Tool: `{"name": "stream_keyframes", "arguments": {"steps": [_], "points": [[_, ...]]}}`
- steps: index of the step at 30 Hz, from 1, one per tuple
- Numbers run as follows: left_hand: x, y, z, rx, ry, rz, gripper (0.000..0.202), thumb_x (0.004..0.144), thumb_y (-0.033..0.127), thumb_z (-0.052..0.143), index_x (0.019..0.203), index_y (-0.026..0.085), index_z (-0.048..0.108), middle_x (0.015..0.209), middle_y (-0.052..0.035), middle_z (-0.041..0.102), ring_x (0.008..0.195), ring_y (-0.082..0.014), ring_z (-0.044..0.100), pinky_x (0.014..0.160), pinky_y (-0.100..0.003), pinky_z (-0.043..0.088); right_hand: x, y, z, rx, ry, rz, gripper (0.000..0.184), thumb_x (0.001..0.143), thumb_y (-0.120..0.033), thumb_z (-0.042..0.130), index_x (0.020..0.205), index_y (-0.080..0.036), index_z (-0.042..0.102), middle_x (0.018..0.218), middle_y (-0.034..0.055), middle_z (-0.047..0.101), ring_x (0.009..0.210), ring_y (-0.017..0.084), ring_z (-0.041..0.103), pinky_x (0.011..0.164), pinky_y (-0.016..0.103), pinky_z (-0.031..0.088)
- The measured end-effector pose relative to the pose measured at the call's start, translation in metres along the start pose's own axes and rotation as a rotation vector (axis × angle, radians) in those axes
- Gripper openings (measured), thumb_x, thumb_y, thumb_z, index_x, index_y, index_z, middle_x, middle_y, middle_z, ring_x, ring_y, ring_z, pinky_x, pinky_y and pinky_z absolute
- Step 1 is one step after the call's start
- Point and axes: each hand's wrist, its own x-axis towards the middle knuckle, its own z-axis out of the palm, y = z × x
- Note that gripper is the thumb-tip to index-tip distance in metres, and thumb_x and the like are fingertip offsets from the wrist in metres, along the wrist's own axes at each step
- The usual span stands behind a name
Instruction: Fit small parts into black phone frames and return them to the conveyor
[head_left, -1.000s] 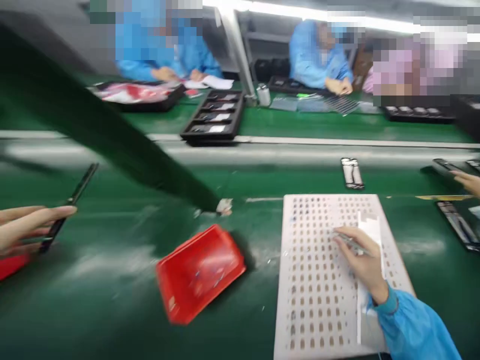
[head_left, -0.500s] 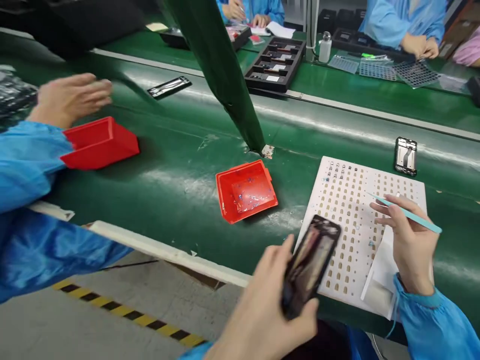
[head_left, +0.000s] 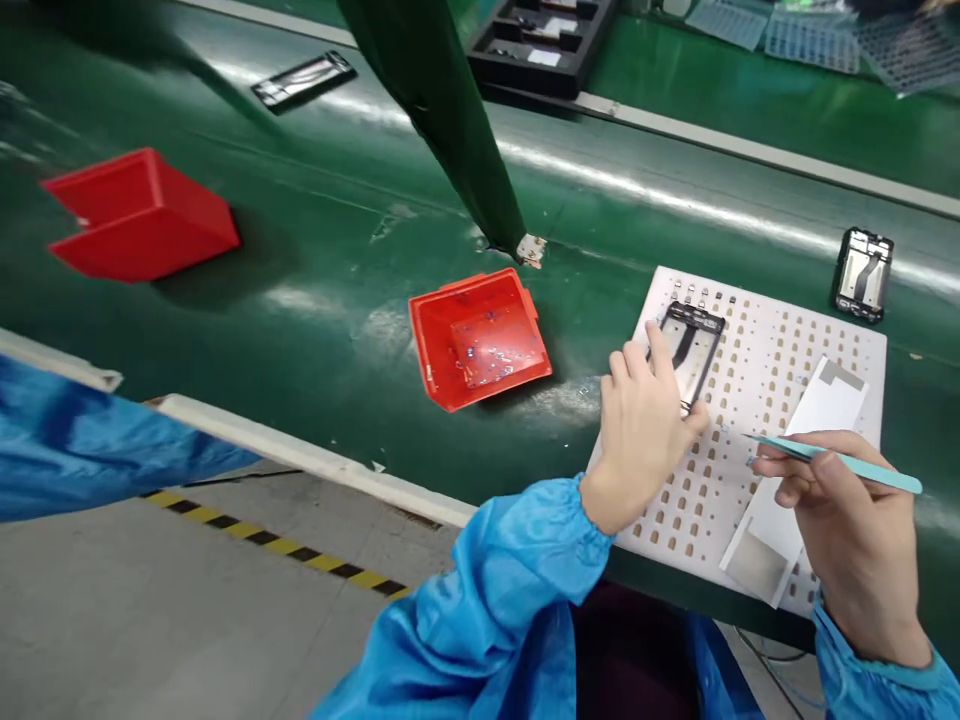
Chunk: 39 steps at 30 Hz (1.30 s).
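My left hand (head_left: pixel 643 425) is closed around the edges of a phone frame (head_left: pixel 697 345), which lies over the upper left of a white perforated board (head_left: pixel 739 420). The frame's metal inner side, with a black flex strip, faces up. In my right hand (head_left: pixel 847 520) is a pair of turquoise tweezers (head_left: pixel 847 462), gripped between thumb and fingers, its tip pointing left above the board's middle. Under the tweezers lies a white strip (head_left: pixel 814 430) with grey ends. Small dark parts (head_left: pixel 705 292) sit in the board's top rows, some hidden by the phone frame.
A red bin (head_left: pixel 484 340) with tiny bits stands left of the board, another red bin (head_left: pixel 142 215) farther left. One phone frame (head_left: pixel 862 275) lies right of the board, another (head_left: pixel 304 82) far left. A green post (head_left: pixel 457 140) rises behind the near bin.
My left hand has carried the phone frame forward onto the board and turned its metal side up. My right hand keeps the tweezers. The co-worker's hand has left the far-left bin; the view tilts down.
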Motion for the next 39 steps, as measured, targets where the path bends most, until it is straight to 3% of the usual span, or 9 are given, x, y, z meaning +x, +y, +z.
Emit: {"name": "stream_keyframes", "arguments": {"steps": [4,8,12,16,25,33,39], "points": [[0.008,-0.037,-0.009,-0.196,-0.078,0.164,0.081,0.097,0.047,0.076,0.160,0.011,0.042,0.119,-0.0131,0.059,0.109,-0.0311,0.062,0.089,-0.044,0.060,-0.007,0.004,0.017,-0.078,-0.105,0.040,0.016,0.096,-0.038,0.087,0.101,-0.023,0.085,0.082,0.0070,0.082,0.078,0.029,0.084,0.059,0.030,0.069],[-0.003,-0.077,-0.015,-0.414,-0.034,0.328,0.037,0.111,0.020,0.049,0.147,0.019,0.056,0.118,-0.0080,0.065,0.107,-0.0221,0.067,0.095,-0.038,0.060,-0.006,0.020,0.037,-0.185,-0.182,0.099,0.022,0.097,-0.042,0.085,0.100,-0.021,0.084,0.092,0.0098,0.083,0.083,0.030,0.084,0.064,0.032,0.072],[-0.022,-0.097,-0.012,-0.418,0.027,0.390,0.038,0.109,0.007,0.043,0.141,0.021,0.060,0.129,-0.0096,0.068,0.119,-0.0214,0.067,0.103,-0.038,0.059,-0.003,0.039,0.048,-0.238,-0.225,0.121,0.025,0.098,-0.046,0.082,0.100,-0.021,0.083,0.089,0.0092,0.082,0.074,0.027,0.082,0.056,0.029,0.068],[-0.033,-0.104,-0.008,-0.400,0.048,0.447,0.041,0.107,0.005,0.048,0.140,0.026,0.062,0.139,-0.0096,0.067,0.129,-0.0240,0.065,0.109,-0.044,0.059,-0.003,0.045,0.052,-0.297,-0.232,0.108,0.024,0.099,-0.045,0.080,0.096,-0.021,0.082,0.084,0.0077,0.081,0.066,0.023,0.078,0.054,0.028,0.065],[-0.031,-0.106,-0.006,-0.411,0.059,0.451,0.040,0.106,0.006,0.052,0.140,0.024,0.063,0.136,-0.0094,0.070,0.126,-0.0236,0.067,0.106,-0.043,0.060,-0.004,0.044,0.054,-0.319,-0.198,0.109,0.022,0.099,-0.043,0.080,0.097,-0.021,0.082,0.083,0.0065,0.080,0.064,0.022,0.077,0.057,0.030,0.067],[-0.032,-0.105,-0.004,-0.354,0.060,0.474,0.045,0.105,0.002,0.050,0.142,0.025,0.061,0.135,-0.0080,0.070,0.123,-0.0240,0.067,0.103,-0.044,0.061,-0.004,0.044,0.056,-0.364,-0.237,0.069,0.020,0.101,-0.042,0.078,0.099,-0.023,0.083,0.093,0.0077,0.082,0.073,0.023,0.079,0.059,0.030,0.068],[-0.043,-0.107,-0.008,-0.317,0.054,0.488,0.045,0.104,0.001,0.053,0.143,0.023,0.060,0.132,-0.0087,0.071,0.119,-0.0236,0.067,0.099,-0.041,0.061,-0.006,0.042,0.054,-0.293,-0.266,0.159,0.021,0.099,-0.043,0.080,0.098,-0.023,0.083,0.092,0.0076,0.083,0.079,0.027,0.083,0.061,0.030,0.071]]}}
